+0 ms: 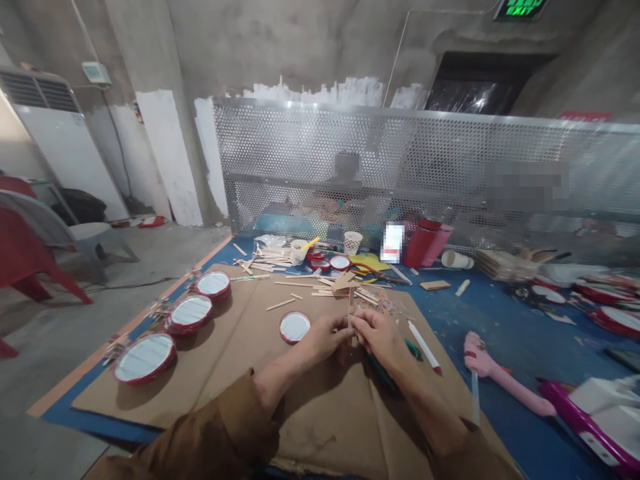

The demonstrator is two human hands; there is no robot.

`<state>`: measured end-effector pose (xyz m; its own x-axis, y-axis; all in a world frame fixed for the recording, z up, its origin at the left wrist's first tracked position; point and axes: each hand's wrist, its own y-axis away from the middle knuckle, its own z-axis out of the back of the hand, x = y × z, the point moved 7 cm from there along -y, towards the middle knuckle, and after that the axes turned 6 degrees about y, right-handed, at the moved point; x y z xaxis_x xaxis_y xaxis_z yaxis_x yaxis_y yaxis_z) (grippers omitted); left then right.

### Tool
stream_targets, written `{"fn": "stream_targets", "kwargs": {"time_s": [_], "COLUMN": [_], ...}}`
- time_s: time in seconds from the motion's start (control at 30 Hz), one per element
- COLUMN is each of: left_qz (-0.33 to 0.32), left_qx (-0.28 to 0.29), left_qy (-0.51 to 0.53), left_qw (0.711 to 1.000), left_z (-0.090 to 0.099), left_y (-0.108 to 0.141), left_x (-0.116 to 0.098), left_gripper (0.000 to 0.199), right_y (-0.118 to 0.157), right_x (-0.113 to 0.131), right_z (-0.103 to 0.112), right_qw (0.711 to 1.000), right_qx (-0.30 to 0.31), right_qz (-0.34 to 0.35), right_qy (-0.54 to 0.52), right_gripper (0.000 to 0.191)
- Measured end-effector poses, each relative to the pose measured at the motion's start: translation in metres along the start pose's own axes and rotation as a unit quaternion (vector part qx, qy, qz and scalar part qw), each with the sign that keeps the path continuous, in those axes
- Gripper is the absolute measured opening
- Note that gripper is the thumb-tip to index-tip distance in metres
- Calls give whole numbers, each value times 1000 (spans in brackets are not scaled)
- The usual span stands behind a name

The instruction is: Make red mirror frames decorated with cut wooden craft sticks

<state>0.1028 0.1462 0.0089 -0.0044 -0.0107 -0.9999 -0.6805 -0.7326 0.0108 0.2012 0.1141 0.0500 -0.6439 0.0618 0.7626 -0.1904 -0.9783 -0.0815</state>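
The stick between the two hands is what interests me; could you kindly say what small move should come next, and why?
Perhaps steady the stick with the left hand before loosening the right hand: both hands meet at its lower part, and it points roughly upright in view.

A broad cardboard sheet (240, 373) spreads across the blue bench (450, 320)! Over on the right lies a pink glue gun (505, 377), and at the back a red bottle (420, 243) stands upright, a paper cup (457, 259) tipped over nearby.
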Motion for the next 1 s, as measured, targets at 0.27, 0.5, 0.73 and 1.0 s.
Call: {"fn": "stream_targets", "kwargs": {"time_s": [0.27, 0.5, 0.73, 1.0], "left_qz": [0, -13, -3, 5], "left_qx": [-3, 22, 27, -2], "left_qy": [-9, -1, -43, -155], "left_qw": [1000, 1000, 999, 988], "left_z": [0, -2, -5, -2], "left_y": [0, 2, 8, 15], "left_x": [2, 2, -7, -16], "left_gripper": [32, 28, 26, 33], "right_y": [-4, 1, 6, 12], "right_x": [-6, 3, 11, 16], "right_z": [0, 4, 7, 14], "right_qw": [998, 998, 998, 997], "right_qx": [-39, -22, -13, -24], "right_qz": [5, 10, 32, 25], "right_qy": [49, 57, 58, 72], "right_gripper": [35, 32, 32, 31]}}
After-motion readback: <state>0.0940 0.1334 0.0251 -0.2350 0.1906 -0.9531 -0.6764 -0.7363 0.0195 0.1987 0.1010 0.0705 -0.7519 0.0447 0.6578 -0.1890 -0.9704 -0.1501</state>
